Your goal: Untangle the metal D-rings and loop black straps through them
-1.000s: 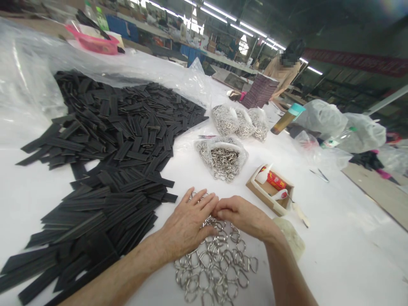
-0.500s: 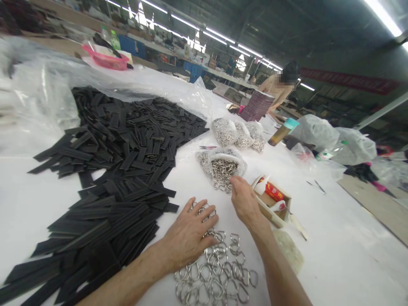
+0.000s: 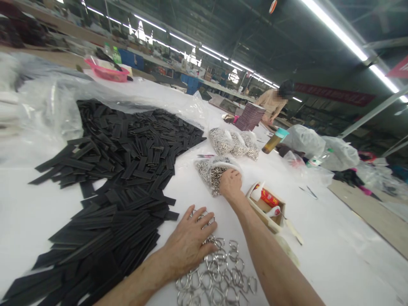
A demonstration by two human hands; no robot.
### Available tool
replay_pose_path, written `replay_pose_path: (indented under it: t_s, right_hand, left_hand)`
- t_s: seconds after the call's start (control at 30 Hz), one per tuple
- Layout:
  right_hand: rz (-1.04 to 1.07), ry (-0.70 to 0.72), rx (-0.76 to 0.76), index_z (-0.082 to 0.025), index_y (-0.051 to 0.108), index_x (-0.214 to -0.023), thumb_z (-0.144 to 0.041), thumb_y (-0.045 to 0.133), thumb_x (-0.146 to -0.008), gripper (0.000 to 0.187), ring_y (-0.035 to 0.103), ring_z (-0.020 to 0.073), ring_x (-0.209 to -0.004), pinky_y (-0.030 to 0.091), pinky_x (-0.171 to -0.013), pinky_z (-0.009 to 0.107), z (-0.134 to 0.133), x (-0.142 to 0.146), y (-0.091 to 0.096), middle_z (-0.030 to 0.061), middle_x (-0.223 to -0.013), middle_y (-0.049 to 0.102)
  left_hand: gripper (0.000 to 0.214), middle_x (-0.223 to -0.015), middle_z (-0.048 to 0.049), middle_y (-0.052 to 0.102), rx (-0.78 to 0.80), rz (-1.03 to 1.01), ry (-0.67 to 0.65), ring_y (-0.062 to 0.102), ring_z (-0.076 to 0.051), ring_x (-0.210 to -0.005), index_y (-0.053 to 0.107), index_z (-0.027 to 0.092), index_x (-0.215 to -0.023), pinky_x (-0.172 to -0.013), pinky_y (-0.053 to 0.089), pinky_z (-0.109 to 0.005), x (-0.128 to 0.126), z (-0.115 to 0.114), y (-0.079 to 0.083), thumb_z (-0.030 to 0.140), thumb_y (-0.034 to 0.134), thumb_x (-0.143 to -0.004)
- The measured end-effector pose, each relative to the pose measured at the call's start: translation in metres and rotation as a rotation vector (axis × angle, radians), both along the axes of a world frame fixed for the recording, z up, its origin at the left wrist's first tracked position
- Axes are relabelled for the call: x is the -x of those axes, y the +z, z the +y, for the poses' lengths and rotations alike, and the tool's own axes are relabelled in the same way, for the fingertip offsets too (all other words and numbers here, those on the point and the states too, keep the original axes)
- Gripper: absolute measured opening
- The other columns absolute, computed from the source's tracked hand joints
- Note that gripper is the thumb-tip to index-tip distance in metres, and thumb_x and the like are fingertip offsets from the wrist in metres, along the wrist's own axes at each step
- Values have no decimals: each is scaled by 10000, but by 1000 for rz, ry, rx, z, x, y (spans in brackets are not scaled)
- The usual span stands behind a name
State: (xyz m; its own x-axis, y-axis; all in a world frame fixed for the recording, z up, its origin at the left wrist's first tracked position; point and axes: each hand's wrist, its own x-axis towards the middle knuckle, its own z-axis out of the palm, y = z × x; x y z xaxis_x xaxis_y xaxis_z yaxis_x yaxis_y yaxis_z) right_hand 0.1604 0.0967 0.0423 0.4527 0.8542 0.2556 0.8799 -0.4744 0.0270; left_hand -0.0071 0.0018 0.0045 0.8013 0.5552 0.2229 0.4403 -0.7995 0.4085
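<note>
My left hand [image 3: 191, 236] lies palm down with fingers spread over several metal D-rings on the white table. More D-rings [image 3: 216, 272] are strewn flat beside and below it. At the mouth of a clear plastic bag [image 3: 204, 170] full of D-rings, my right hand [image 3: 231, 182] reaches in with curled fingers. Its fingertips are hidden, so what they hold does not show. To the left spreads a large heap of short black strips [image 3: 127, 153].
Three filled clear bags [image 3: 231, 142] stand behind the open one. Right of my right forearm is a small box [image 3: 266, 206] with a red packet. A lidded bottle [image 3: 276, 140], scissors [image 3: 309, 192] and a pink basket [image 3: 108, 73] lie farther off. A person [image 3: 272, 104] works at the back.
My right hand has moved from the bag's near edge into its mouth, fingers now over the rings. My left hand stays spread on the rings. The view has tilted slightly upward.
</note>
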Motion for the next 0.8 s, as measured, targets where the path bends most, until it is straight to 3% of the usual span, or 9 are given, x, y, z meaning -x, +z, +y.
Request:
replay_pose_path:
  t_s: [0.1, 0.23, 0.3, 0.47, 0.67, 0.8]
  right_hand:
    - [-16, 21, 24, 108, 484, -1170, -40, 404, -815, 392, 531, 354, -1040, 464, -771, 397, 3, -7, 3, 354, -1114, 512]
    - [-48, 148, 58, -12, 525, -1188, -43, 376, -847, 373, 489, 298, -1118, 438, -868, 360, -3, -13, 4, 253, -1181, 526]
    - [-56, 162, 72, -26, 528, -1189, -45, 374, -849, 374, 494, 305, -1115, 449, -852, 373, -7, -14, 3, 252, -1192, 519]
    - [-29, 104, 120, 52, 489, -1204, -70, 468, -808, 414, 553, 341, -1053, 469, -796, 393, -8, -13, 1, 325, -1115, 536]
    - [69, 54, 185, -90, 402, -1314, -237, 473, -890, 454, 598, 316, -1020, 465, -795, 394, -2, -14, -2, 305, -1246, 443]
    - [159, 15, 183, -170, 438, -1280, -328, 406, -933, 383, 585, 305, -1037, 453, -813, 413, -4, -12, -1, 243, -1249, 427]
  left_hand:
    - [402, -1363, -57, 492, 10, 13, 3, 373, -330, -1284, 528, 251, -1213, -1068, 205, -581, 0, -1, 2, 465, 535, -872]
    - [394, -1369, -55, 488, 18, 44, 9, 375, -327, -1285, 525, 245, -1205, -1068, 213, -574, -1, -1, 6, 451, 545, -870]
    - [392, -1368, -53, 488, 12, 45, 5, 378, -323, -1284, 523, 249, -1208, -1067, 218, -568, -1, -2, 7, 446, 546, -871]
    - [393, -1363, -67, 490, -6, 30, 0, 380, -327, -1282, 524, 242, -1214, -1061, 221, -569, -1, -2, 6, 454, 520, -883]
    - [391, -1364, -67, 491, -8, 39, 1, 379, -332, -1283, 527, 238, -1210, -1062, 221, -578, -1, -1, 4, 452, 520, -883]
    - [387, -1369, -66, 486, -14, 47, 7, 368, -336, -1290, 524, 237, -1211, -1061, 222, -581, -2, -2, 5, 448, 516, -887]
